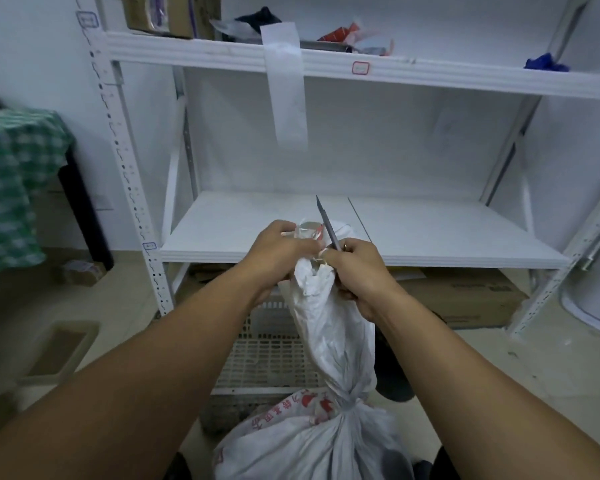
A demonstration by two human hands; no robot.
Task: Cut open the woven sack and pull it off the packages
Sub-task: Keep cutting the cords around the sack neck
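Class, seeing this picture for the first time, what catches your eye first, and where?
At centre, the left hand grips the gathered neck of a white woven sack while the right hand holds a knife, blade pointing up. Behind stands white shelving.

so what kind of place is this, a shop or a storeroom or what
Probably a parcel storeroom: white metal shelving with a label tag, a cardboard box on the floor beneath, and a tied woven sack being opened with a knife.

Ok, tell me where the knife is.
Head view, centre: the knife is in the right hand, blade up beside the sack, whose top the left hand grips.
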